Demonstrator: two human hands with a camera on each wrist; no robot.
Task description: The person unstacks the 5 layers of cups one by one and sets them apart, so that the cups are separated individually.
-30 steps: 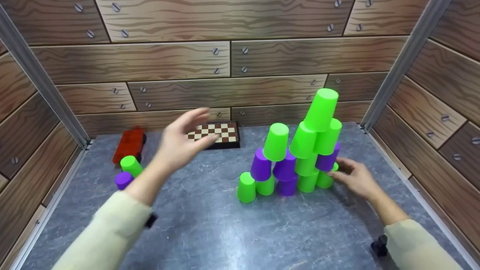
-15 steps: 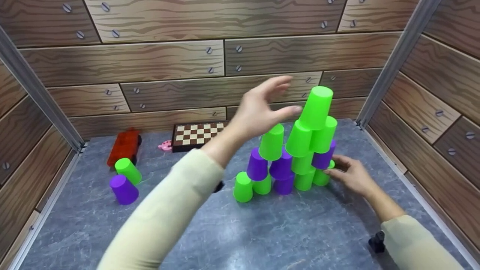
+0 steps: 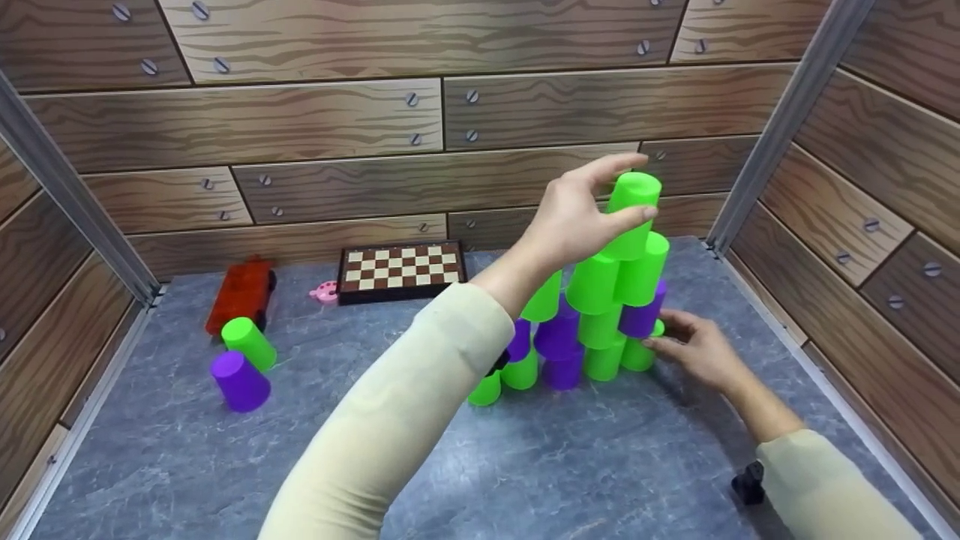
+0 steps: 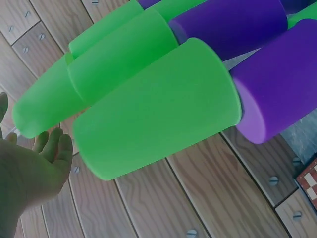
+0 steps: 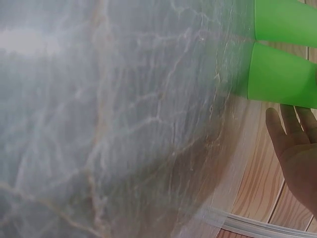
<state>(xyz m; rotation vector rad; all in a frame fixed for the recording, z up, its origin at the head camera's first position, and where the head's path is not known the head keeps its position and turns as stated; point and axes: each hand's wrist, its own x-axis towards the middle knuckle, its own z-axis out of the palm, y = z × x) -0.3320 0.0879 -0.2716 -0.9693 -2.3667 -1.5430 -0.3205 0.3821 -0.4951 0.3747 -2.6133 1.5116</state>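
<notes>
A pyramid of green and purple upside-down cups rises at the right of the head view. My left hand (image 3: pixel 574 217) is raised at the topmost green cup (image 3: pixel 636 189), fingers behind it and thumb across its front. In the left wrist view the fingers of the left hand (image 4: pixel 34 171) are spread close beside the narrow end of that cup (image 4: pixel 42 106). Low on the right, my right hand (image 3: pixel 705 352) holds the end green cup (image 3: pixel 637 356) of the bottom row between thumb and fingers. The left forearm hides part of the pyramid's left side.
A loose green cup (image 3: pixel 249 343) and a purple cup (image 3: pixel 240 382) stand on the left of the grey marbled table (image 3: pixel 187 480). Behind are a red toy car (image 3: pixel 241 296), a pink trinket (image 3: pixel 325 292) and a checkered board (image 3: pixel 401 268). Wood-patterned walls enclose the table.
My left hand has travelled right, from over the checkered board to the top green cup. The right hand has stayed at the bottom green cup. The view has shifted slightly.
</notes>
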